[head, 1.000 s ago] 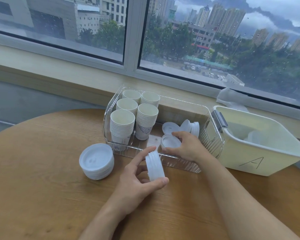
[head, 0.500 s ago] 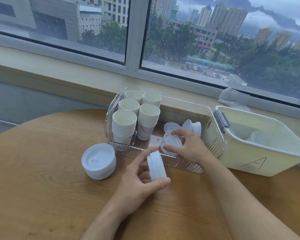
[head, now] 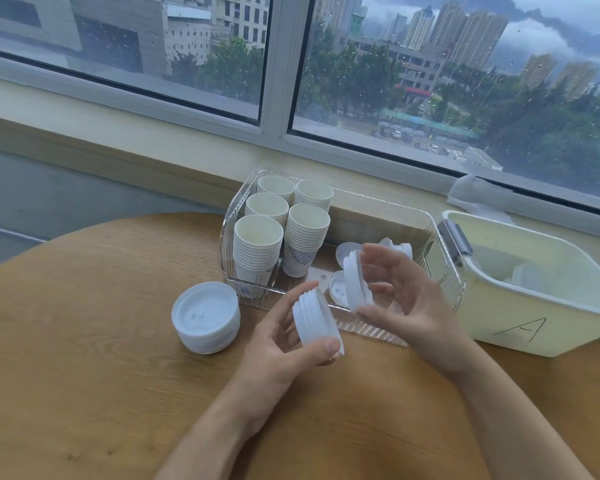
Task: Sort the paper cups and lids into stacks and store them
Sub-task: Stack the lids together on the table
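Note:
My left hand (head: 278,344) grips a small stack of white lids (head: 316,318) on edge, between thumb and fingers, just above the wooden table (head: 84,375). My right hand (head: 406,303) holds a single white lid (head: 355,282) upright, thumb at its lower rim and fingers at its upper rim, close to the right of that stack. A clear bin (head: 440,258) behind them holds several stacks of paper cups (head: 257,247) on its left and loose lids (head: 343,251) on its right. A taller stack of lids (head: 205,315) lies flat on the table, left of my hands.
A pale yellow bin (head: 534,327) marked "A" stands at the right, touching the clear bin, with white lids inside. A window sill and window run behind the table. A crumpled plastic bag (head: 475,192) lies on the sill.
My right hand lifted one lid out of the clear bin and brought it toward me, beside the stack in my left hand. The left hand stayed nearly in place.

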The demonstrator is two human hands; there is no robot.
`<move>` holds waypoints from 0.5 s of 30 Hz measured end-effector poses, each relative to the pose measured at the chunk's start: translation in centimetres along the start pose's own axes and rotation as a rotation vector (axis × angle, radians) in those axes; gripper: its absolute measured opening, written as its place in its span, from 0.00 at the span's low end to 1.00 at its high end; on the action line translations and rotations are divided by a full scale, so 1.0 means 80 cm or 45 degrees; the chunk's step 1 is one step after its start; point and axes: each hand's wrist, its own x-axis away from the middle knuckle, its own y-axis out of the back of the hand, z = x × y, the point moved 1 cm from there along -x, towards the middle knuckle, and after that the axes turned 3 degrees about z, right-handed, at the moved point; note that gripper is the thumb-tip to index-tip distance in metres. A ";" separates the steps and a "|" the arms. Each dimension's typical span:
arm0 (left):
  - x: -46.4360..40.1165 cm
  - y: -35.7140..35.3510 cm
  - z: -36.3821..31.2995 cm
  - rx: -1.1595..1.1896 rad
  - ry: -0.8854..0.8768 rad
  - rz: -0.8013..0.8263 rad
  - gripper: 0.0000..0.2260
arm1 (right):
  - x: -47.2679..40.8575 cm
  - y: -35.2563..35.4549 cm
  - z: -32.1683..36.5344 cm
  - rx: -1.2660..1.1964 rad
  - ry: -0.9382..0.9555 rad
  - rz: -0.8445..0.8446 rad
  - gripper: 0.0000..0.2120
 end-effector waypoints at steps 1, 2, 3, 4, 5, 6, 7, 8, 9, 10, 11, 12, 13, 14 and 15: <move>0.000 0.000 -0.001 0.040 0.007 0.016 0.32 | 0.008 0.000 0.004 0.001 -0.007 0.057 0.36; 0.000 -0.001 -0.002 0.062 0.008 0.040 0.32 | 0.014 0.000 0.007 0.012 -0.018 0.110 0.36; 0.001 -0.002 -0.002 0.066 0.005 0.067 0.32 | 0.019 -0.001 0.010 0.025 -0.030 0.159 0.37; 0.002 -0.004 -0.003 0.059 -0.002 0.093 0.32 | 0.023 -0.002 0.013 0.041 -0.042 0.199 0.37; 0.002 -0.005 -0.004 0.049 -0.008 0.110 0.32 | 0.026 -0.003 0.015 0.059 -0.052 0.232 0.37; 0.003 -0.006 -0.005 0.041 -0.011 0.121 0.33 | 0.028 -0.005 0.018 0.082 -0.057 0.261 0.38; 0.004 -0.007 -0.006 0.035 -0.013 0.128 0.33 | 0.030 -0.007 0.021 0.107 -0.061 0.283 0.39; 0.004 -0.007 -0.006 0.028 -0.017 0.137 0.33 | 0.031 -0.009 0.023 0.133 -0.064 0.303 0.39; 0.004 -0.008 -0.007 0.020 -0.022 0.147 0.32 | 0.032 -0.010 0.025 0.156 -0.065 0.317 0.40; 0.005 -0.008 -0.007 0.010 -0.026 0.154 0.32 | 0.033 -0.011 0.027 0.179 -0.065 0.327 0.40; 0.005 -0.007 -0.008 0.003 -0.029 0.157 0.32 | 0.033 -0.012 0.030 0.198 -0.063 0.334 0.40; 0.006 -0.007 -0.008 -0.003 -0.030 0.158 0.32 | 0.032 -0.012 0.032 0.214 -0.058 0.341 0.39; 0.006 -0.007 -0.009 -0.010 -0.031 0.160 0.31 | 0.032 -0.012 0.034 0.230 -0.049 0.349 0.39; 0.007 -0.006 -0.009 -0.023 -0.031 0.164 0.31 | 0.032 -0.012 0.036 0.250 -0.036 0.361 0.38; 0.007 -0.006 -0.009 -0.037 -0.028 0.165 0.31 | 0.031 -0.012 0.037 0.274 -0.021 0.371 0.38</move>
